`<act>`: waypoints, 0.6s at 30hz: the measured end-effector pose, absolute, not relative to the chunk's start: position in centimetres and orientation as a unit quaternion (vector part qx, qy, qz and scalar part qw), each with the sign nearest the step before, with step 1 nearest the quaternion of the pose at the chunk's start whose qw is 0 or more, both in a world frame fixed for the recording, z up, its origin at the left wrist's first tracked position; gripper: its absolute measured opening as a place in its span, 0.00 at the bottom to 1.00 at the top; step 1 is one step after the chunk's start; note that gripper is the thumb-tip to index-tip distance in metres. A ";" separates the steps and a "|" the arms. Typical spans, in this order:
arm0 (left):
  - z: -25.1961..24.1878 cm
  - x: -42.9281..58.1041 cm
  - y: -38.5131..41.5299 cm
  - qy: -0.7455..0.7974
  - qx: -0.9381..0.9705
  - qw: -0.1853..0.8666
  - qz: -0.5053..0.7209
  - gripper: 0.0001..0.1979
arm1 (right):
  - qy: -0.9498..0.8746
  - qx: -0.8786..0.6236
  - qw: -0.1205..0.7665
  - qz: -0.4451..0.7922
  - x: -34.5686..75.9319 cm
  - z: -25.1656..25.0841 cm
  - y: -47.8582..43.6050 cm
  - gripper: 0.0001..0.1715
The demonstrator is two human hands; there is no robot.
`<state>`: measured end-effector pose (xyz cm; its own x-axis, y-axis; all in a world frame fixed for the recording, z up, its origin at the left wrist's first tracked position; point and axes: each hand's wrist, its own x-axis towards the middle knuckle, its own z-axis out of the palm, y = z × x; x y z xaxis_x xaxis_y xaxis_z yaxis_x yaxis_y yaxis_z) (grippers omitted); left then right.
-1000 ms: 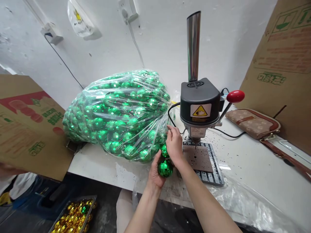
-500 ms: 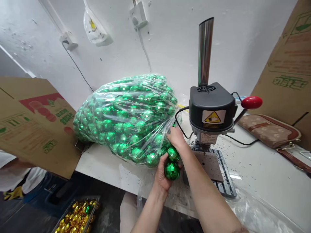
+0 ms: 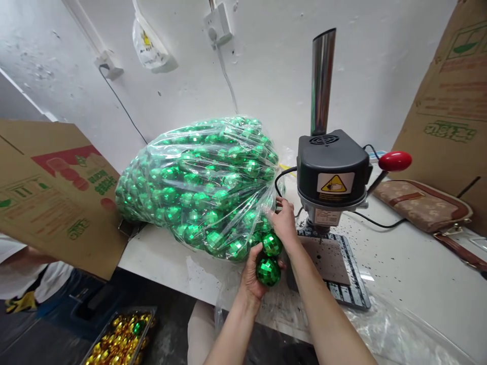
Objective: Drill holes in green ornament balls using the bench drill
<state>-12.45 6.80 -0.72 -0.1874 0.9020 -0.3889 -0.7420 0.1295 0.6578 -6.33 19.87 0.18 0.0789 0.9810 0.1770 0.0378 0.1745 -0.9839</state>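
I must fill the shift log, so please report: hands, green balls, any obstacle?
Left hand holding green ball, second ball just above it. Right hand at gathered end of clear bag. Black cable and drill press close beside.

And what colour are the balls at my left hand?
The balls are shiny green, clearest in the head view.

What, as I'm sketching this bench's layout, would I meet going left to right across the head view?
Printed cardboard box → clear bag of green balls → right hand → drill press → patterned pouch.
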 end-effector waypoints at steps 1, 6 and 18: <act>-0.8 -12.6 6.8 0.414 0.107 0.628 0.650 0.17 | -0.513 -0.468 0.575 0.433 -6.4 -0.2 19.8 0.34; -1.2 -13.0 6.9 0.428 0.133 0.622 0.642 0.19 | -0.457 -0.416 0.638 0.459 -6.7 -1.6 19.2 0.34; -1.0 -12.8 7.2 0.415 0.177 0.612 0.649 0.20 | -0.341 -0.353 0.685 0.538 -5.7 -0.9 16.4 0.32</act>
<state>-12.83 7.23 -1.03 -0.1879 0.9419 -0.2786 -0.6482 0.0942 0.7556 -5.69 16.45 -0.86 0.1884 0.9782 0.0877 -0.4968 0.1719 -0.8506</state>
